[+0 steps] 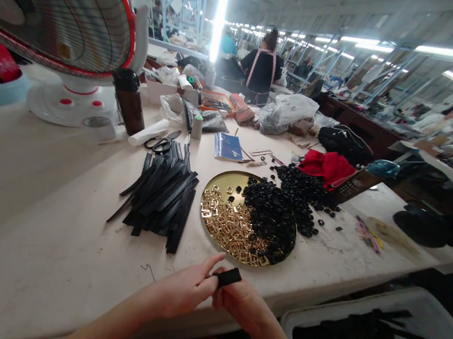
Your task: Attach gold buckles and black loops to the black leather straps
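Close to the table's front edge, my left hand and my right hand meet around a short black strap. Both hands are closed on it, and its wide end shows over the right fingers. Whether a small buckle is in the fingers I cannot tell. Just beyond lies a round gold tray with gold square buckles on its left and small black rings on its right, some spilling onto the table. Left of the tray is a pile of black straps.
Scissors, a thread spool, a blue booklet and a dark bottle stand or lie farther back. A large fan is at left, red cloth at right. Below right, a white bin contains black strips.
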Available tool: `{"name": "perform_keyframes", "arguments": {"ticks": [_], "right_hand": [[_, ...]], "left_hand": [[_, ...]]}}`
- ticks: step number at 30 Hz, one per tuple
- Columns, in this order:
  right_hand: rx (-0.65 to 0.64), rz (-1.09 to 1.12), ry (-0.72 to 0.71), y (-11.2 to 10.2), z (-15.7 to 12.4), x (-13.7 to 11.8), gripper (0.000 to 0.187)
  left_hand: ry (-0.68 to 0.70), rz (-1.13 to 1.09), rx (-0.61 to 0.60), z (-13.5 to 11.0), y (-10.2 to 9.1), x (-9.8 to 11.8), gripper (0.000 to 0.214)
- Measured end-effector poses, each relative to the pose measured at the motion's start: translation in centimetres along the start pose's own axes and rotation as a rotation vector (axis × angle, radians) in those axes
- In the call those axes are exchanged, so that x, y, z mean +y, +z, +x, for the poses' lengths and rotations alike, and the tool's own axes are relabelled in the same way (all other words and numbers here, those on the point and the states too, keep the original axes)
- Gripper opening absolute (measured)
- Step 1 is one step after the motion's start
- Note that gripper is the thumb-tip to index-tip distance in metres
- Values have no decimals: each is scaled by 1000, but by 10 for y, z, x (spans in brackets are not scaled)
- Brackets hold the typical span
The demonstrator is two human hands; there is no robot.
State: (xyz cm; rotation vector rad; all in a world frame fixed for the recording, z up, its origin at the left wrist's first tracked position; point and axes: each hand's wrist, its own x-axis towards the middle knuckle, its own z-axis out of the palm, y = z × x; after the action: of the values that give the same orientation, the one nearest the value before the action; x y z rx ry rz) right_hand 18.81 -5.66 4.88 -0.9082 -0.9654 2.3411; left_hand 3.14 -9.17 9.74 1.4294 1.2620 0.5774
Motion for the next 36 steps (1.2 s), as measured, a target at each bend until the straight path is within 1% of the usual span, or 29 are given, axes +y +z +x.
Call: {"name": "perform_keyframes", "arguments": {"ticks": [4,6,8,10,11,13,15,16,18,20,21,22,23,24,25,26,28,30,31,33,36], "right_hand": [[51,-143,-30,1,4,0,18],[78,-185,-46,-1,7,5,23],[101,-239,-73,-5,10,6,30],[144,-353,-139,-10,14,0,33],[188,-442,-201,-13,17,-7,32],[330,-694,-374,-20,24,-27,28],[504,-1063,-559,-26,36,-47,19],[567,-1270,-598,-29,43,-56,15],[637,-1587,-590,-33,56,-68,12],[641,-1730,-554,-36,66,-74,12],[632,-1747,-556,-37,68,-75,12],[623,-1720,-577,-38,67,-76,12],[613,-1642,-604,-38,65,-76,12],[592,-1509,-618,-37,61,-76,12],[552,-1323,-605,-36,55,-76,13],[494,-1099,-564,-33,49,-75,15],[362,-655,-426,-24,36,-70,20],[265,-340,-311,-12,26,-63,24],[237,-241,-279,-6,22,-58,26],[212,-148,-248,4,20,-48,27],[222,-198,-268,10,22,-35,26]], "left_hand": [[-20,25,87,5,7,-9,54],[-3,27,121,8,9,-14,53],[33,1,143,11,7,-18,46],[65,-26,193,15,5,-23,31],[65,-41,223,18,3,-26,25],[19,-93,270,23,1,-31,20],[-50,-193,281,27,2,-34,16],[-75,-255,279,28,3,-35,15],[-114,-369,282,29,5,-35,12],[-134,-448,288,26,6,-34,11],[-133,-471,294,24,6,-33,11],[-125,-480,305,22,5,-32,11],[-111,-480,318,20,3,-31,13],[-96,-477,332,20,2,-30,14],[-82,-477,345,20,0,-28,16],[-71,-484,354,21,-1,-26,18],[-44,-526,361,26,-2,-20,24],[-8,-597,343,31,-1,-14,29],[8,-628,330,33,-1,-11,30],[23,-660,313,34,0,-7,31],[15,-646,331,30,0,-7,29]]}}
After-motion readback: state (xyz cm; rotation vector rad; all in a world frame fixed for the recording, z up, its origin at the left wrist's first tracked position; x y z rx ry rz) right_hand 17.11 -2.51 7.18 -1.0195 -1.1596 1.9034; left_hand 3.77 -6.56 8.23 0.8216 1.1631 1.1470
